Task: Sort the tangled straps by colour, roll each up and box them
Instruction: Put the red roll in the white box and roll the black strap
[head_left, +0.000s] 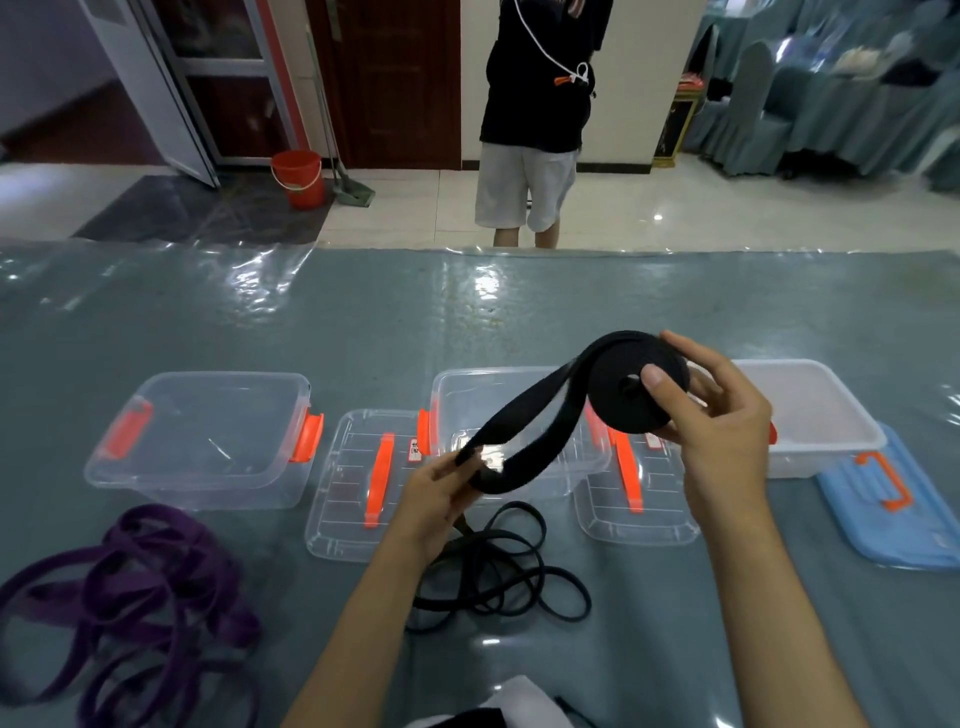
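Mid-rolling: right hand (722, 415) grip curled round black strap (524, 436) roll, left hand (441, 493) pinching the feed. Next: wind remaining slack tight.

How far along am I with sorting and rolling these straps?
Done: sorting looks finished, with the purple strap heaped apart from the black strap.
In hand: the right hand holds a part-wound black roll, while the left hand feeds its tail; loose black loops lie on the table.
Left: finish this roll, roll the purple one, then box both. The left clear box holds no strap.
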